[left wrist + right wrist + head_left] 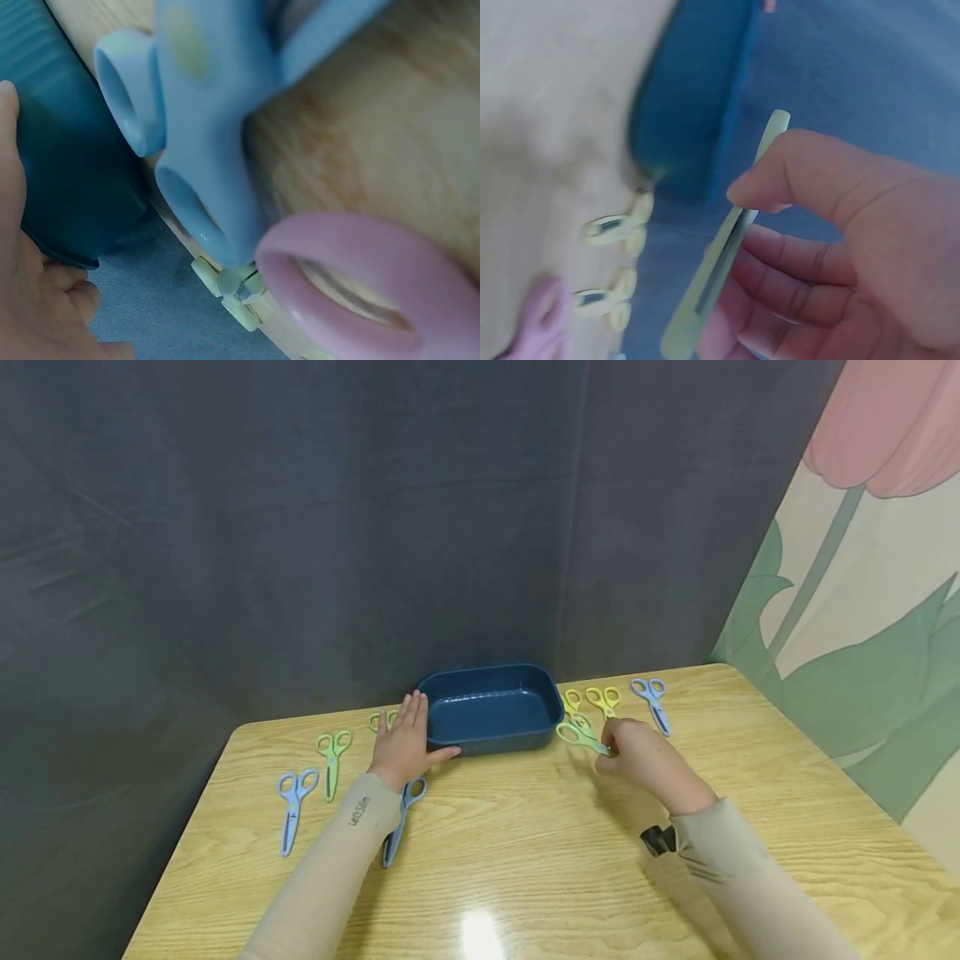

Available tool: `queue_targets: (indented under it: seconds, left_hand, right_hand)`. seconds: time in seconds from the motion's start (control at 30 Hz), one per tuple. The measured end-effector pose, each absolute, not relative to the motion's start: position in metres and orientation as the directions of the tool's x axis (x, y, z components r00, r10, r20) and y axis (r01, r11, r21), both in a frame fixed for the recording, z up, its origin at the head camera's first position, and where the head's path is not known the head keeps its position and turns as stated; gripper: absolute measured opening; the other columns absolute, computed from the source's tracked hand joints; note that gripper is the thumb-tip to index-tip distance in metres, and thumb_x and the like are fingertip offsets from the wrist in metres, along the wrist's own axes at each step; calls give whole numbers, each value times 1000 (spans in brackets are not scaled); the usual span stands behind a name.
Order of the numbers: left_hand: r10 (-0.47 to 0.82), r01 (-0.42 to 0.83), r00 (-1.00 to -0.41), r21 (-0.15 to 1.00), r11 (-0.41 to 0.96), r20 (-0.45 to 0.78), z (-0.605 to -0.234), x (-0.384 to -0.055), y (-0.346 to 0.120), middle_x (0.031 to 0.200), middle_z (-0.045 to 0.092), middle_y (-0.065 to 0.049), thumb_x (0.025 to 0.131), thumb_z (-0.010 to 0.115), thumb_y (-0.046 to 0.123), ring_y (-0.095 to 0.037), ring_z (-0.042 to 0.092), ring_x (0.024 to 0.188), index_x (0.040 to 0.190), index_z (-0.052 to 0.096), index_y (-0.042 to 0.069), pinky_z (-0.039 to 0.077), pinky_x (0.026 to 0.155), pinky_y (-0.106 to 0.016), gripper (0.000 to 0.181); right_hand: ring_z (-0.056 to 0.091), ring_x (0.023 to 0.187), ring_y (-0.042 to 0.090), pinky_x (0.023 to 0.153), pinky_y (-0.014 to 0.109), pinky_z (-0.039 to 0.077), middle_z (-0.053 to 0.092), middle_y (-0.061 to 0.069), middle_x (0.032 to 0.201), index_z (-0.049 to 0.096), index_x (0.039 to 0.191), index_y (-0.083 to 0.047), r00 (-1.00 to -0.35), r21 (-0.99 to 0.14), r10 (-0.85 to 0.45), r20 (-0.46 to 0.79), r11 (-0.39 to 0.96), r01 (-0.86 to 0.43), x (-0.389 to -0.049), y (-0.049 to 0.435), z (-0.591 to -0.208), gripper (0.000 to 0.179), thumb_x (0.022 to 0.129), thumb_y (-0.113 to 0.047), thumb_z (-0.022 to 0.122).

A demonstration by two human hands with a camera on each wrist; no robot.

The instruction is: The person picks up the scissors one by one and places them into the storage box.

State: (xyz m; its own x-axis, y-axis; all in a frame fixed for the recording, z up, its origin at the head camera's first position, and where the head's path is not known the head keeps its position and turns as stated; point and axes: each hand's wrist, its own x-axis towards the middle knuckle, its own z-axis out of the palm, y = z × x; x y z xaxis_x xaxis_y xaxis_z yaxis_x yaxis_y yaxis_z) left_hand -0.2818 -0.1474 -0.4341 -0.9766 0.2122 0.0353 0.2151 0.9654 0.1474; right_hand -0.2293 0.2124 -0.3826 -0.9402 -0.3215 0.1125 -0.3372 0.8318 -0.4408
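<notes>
A dark blue rectangular bin [495,744] stands at the back middle of the table. My left hand [405,745] rests against its left end, fingers straight and thumb along the front wall. To the right of the bin, my right hand [645,756] pinches light green scissors [686,326] by the blade end between thumb and fingers, handle loops pointing toward the bin. They are held above the table. Blue scissors [395,843] lie partly under my left forearm. The left wrist view also has pink scissors [360,232] close to the camera.
Blue scissors [292,818] and green scissors [332,768] lie at the left; another green pair sits partly behind my left hand. Yellow scissors [611,702] and blue scissors [657,710] lie at the right. Pink scissors [544,319] show in the right wrist view. A dark curtain [300,527] hangs behind.
</notes>
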Motion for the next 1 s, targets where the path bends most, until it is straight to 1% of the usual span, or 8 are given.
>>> queue_targets:
  seconds: [0.17,0.4,0.47,0.63,0.7,0.9,1.0]
  left_hand:
    - [203,203,-979,152,967,21,-434,-282,-148,169,3,-12,88,56,76,-26,4,156,162,5,5,0,121,-60,115]
    - [202,205,-979,160,966,34,-435,-282,-147,169,4,-13,88,57,75,-26,3,156,162,7,4,3,121,-62,114]
    - [203,206,-979,161,965,34,-435,-282,-147,169,4,-13,88,57,75,-26,3,156,162,7,4,4,121,-62,114]
    - [208,212,-977,163,964,41,-436,-283,-147,169,5,-13,88,56,76,-26,3,156,162,7,4,5,121,-62,115]
    - [204,209,-978,165,964,45,-437,-283,-148,170,5,-13,87,56,76,-25,3,156,162,7,5,4,121,-62,115]
    - [204,214,-976,177,961,71,-439,-283,-148,169,9,-15,86,60,74,-27,7,156,162,9,2,6,120,-64,116]
    - [203,214,-976,180,960,74,-440,-284,-146,169,9,-15,86,60,74,-27,7,156,162,8,3,6,120,-64,117]
  right_hand:
    - [46,62,17,59,31,41,57,6,78,62,90,1,-938,-436,-313,147,831,-345,-236,200,-367,13,80,-5,68]
    - [47,67,20,61,33,40,55,9,79,62,94,2,-940,-472,-299,163,813,-340,-253,181,-357,14,82,-5,68]
    - [48,67,21,63,35,42,57,11,82,63,96,3,-943,-479,-286,169,812,-332,-258,176,-357,16,84,-6,69]
    - [52,71,23,67,38,46,62,16,88,64,99,5,-936,-485,-284,207,802,-350,-270,163,-357,18,86,-6,70]
    - [52,72,24,67,38,46,61,15,88,64,99,5,-932,-485,-290,216,797,-360,-275,158,-359,18,86,-6,70]
    - [49,74,24,67,37,42,57,14,88,64,103,5,-933,-500,-286,217,788,-358,-285,143,-370,18,90,-7,68]
    - [48,73,25,67,38,40,54,13,85,64,102,5,-930,-485,-281,239,795,-365,-291,139,-376,17,90,-7,68]
